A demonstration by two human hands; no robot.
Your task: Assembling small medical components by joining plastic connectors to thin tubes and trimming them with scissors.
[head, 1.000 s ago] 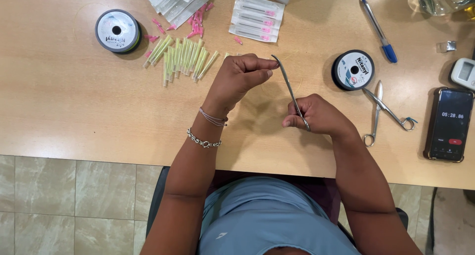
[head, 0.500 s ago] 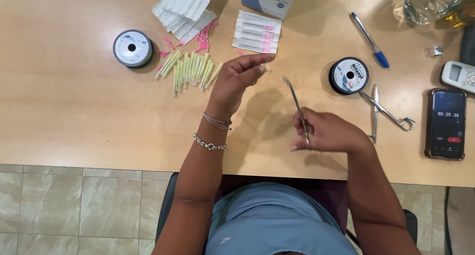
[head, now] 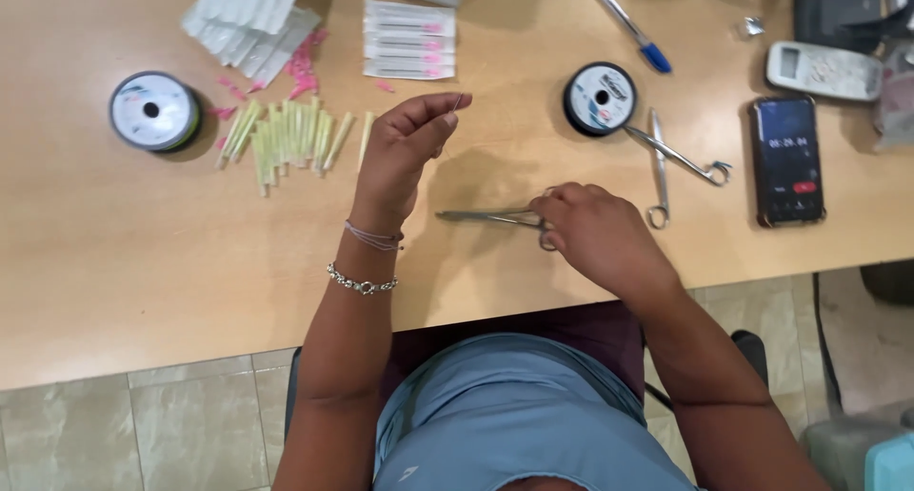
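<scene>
My left hand [head: 405, 148] is raised over the wooden table [head: 114, 253], its thumb and fingertips pinched on a small thin needle [head: 458, 101] that sticks up from them. My right hand [head: 595, 234] rests low on the table and grips the ring handles of slim metal forceps [head: 486, 217], which lie almost flat with the tips pointing left. A bunch of yellow-green tubes [head: 286, 136] lies just left of my left hand.
Two thread spools [head: 152, 111] [head: 599, 98], open metal scissors [head: 676, 156], a blue pen [head: 628, 22], white packets [head: 409, 40] [head: 249, 24], pink scraps [head: 303, 64], a phone [head: 787, 160] and a small white device [head: 824, 69] lie about. The table's front edge runs just before my torso.
My right hand has swung the forceps down from upright to nearly flat on the table, tips now pointing left. My left hand stays raised, pinching the needle.
</scene>
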